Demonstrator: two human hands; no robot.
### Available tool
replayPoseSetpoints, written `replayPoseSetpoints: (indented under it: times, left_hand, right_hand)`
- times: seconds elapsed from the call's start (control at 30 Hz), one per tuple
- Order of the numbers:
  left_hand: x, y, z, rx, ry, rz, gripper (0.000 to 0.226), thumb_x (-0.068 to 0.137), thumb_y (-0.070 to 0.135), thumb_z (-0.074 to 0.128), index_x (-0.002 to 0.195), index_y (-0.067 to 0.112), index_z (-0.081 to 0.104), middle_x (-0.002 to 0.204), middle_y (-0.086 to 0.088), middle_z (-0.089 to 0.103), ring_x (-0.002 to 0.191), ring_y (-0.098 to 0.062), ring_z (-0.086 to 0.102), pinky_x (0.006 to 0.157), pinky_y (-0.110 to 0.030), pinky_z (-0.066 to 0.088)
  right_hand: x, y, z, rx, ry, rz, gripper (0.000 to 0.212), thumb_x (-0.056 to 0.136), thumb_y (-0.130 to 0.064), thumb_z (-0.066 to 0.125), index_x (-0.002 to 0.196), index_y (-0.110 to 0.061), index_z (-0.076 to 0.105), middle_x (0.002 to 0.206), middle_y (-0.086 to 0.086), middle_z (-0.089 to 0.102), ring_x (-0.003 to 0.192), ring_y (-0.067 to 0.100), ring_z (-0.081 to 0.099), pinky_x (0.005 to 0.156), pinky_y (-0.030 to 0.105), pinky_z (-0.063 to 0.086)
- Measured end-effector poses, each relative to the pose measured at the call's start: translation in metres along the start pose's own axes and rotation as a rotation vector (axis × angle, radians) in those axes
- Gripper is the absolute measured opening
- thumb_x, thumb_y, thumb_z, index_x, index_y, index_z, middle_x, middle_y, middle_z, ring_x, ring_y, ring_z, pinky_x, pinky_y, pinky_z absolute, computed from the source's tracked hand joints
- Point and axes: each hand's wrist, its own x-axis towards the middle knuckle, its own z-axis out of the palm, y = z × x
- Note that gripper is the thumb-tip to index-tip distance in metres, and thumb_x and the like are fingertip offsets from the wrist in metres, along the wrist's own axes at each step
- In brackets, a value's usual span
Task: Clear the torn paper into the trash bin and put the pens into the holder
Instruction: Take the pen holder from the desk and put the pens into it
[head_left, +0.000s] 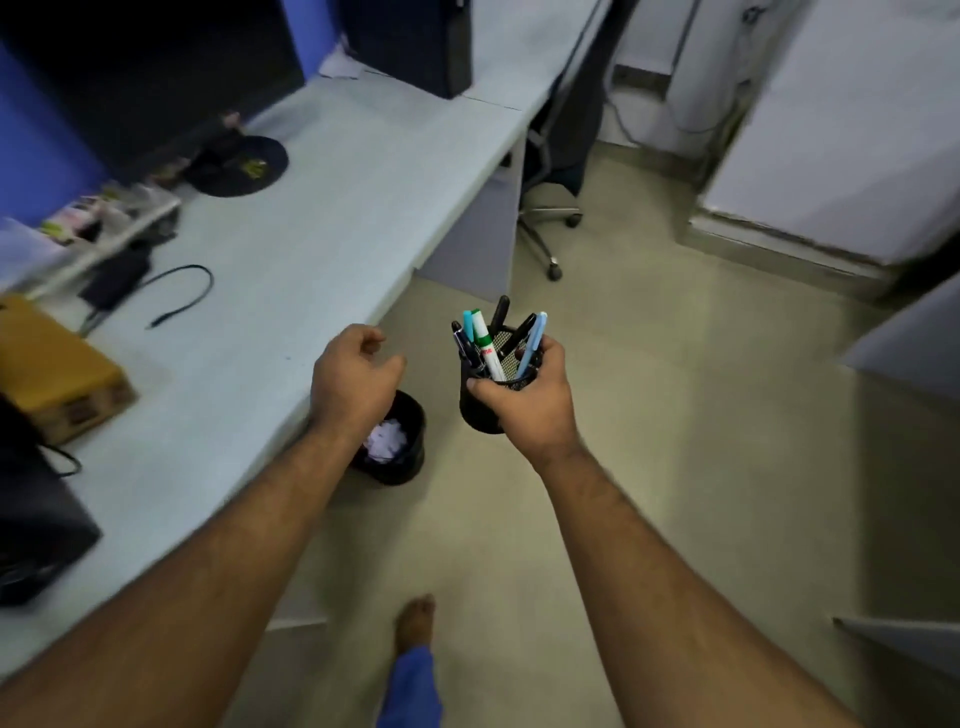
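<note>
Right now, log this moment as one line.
right hand: holds pen holder with pens | left hand: empty | trash bin: torn paper inside

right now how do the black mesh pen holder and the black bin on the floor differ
The black mesh pen holder is gripped in the right hand above the floor and holds upright pens; the black bin on the floor stands beside the desk and holds crumpled white paper. The holder looks smaller. Both are black, round and open-topped.

dim, even indoor light | soft shadows on floor (649, 467) | wide-angle bending at edges | motion blur throughout
</note>
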Motion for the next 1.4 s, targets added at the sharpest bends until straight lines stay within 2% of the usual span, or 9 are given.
replayPoseSetpoints:
  times: [0.3,0.4,0.47,0.57,0.73,1.1,1.17,1.27,1.4]
  left_hand:
    - [0.144,-0.137,-0.080,0.323,0.141,-0.082,0.046,0.085,0.027,0.064,0.127,0.010,0.057,0.127,-0.010,0.063,0.116,-0.030,0.059,0.099,-0.039,0.046]
    - [0.173,-0.186,-0.082,0.476,0.114,-0.101,0.071,0.086,0.041,0.063,0.142,0.004,0.042,0.144,-0.019,0.048,0.134,-0.035,0.043,0.110,-0.045,0.035]
    - [0.185,-0.214,-0.080,0.622,0.092,-0.162,0.088,0.088,0.062,0.048,0.149,0.003,0.029,0.155,-0.022,0.029,0.145,-0.035,0.026,0.118,-0.045,0.021]
    - [0.187,-0.229,-0.073,0.736,0.114,-0.104,0.095,0.088,0.073,0.026,0.152,0.003,0.023,0.159,-0.023,0.020,0.148,-0.035,0.018,0.122,-0.045,0.011]
    - [0.188,-0.228,-0.076,0.754,0.110,-0.126,0.089,0.093,0.068,0.025,0.150,-0.001,0.026,0.157,-0.024,0.024,0.148,-0.036,0.022,0.121,-0.047,0.018]
    - [0.187,-0.225,-0.076,0.783,0.103,-0.146,0.088,0.093,0.069,0.022,0.149,0.001,0.032,0.156,-0.021,0.030,0.146,-0.034,0.027,0.120,-0.046,0.021]
    - [0.186,-0.225,-0.077,0.790,0.098,-0.139,0.089,0.093,0.069,0.022,0.149,0.001,0.030,0.156,-0.021,0.029,0.147,-0.034,0.026,0.121,-0.046,0.019]
    - [0.187,-0.224,-0.081,0.770,0.064,-0.168,0.087,0.092,0.065,0.026,0.149,0.000,0.031,0.155,-0.023,0.029,0.146,-0.035,0.026,0.120,-0.046,0.020]
    - [0.168,-0.204,-0.080,0.643,0.060,-0.189,0.076,0.092,0.054,0.047,0.145,0.000,0.038,0.151,-0.023,0.039,0.142,-0.035,0.034,0.118,-0.046,0.029]
  right_hand:
    - [0.072,-0.032,0.205,-0.106,-0.200,0.028,0.068,0.054,-0.036,0.085,0.111,-0.035,0.048,0.097,-0.014,0.069,0.088,0.001,0.068,0.084,0.036,0.060]
    - [0.096,-0.032,0.256,-0.133,-0.272,0.030,0.064,0.060,-0.028,0.087,0.111,-0.031,0.048,0.095,-0.016,0.067,0.081,-0.007,0.066,0.075,0.021,0.057]
    - [0.113,-0.030,0.289,-0.177,-0.329,0.022,0.064,0.064,-0.023,0.086,0.113,-0.031,0.047,0.097,-0.016,0.067,0.082,-0.010,0.064,0.070,0.014,0.053]
    - [0.134,-0.027,0.324,-0.208,-0.356,-0.004,0.067,0.064,-0.020,0.086,0.116,-0.033,0.045,0.103,-0.015,0.067,0.090,-0.003,0.066,0.078,0.022,0.057]
    - [0.157,-0.026,0.380,-0.293,-0.328,-0.097,0.070,0.062,-0.037,0.086,0.118,-0.035,0.045,0.110,-0.016,0.066,0.100,0.003,0.067,0.087,0.036,0.058]
    - [0.153,-0.021,0.396,-0.339,-0.344,-0.059,0.072,0.065,-0.042,0.087,0.120,-0.030,0.043,0.116,-0.013,0.066,0.104,0.007,0.067,0.088,0.035,0.059]
    - [0.148,-0.027,0.392,-0.372,-0.358,-0.047,0.082,0.067,-0.040,0.087,0.132,-0.028,0.038,0.123,-0.009,0.065,0.110,0.012,0.066,0.092,0.033,0.057]
    - [0.136,-0.036,0.376,-0.519,-0.378,0.084,0.114,0.068,-0.042,0.086,0.153,-0.019,0.013,0.142,0.004,0.053,0.124,0.024,0.057,0.098,0.036,0.052]
    - [0.116,-0.046,0.339,-0.545,-0.341,0.163,0.109,0.072,-0.050,0.079,0.154,-0.023,0.013,0.150,0.011,0.043,0.134,0.027,0.048,0.102,0.043,0.049]
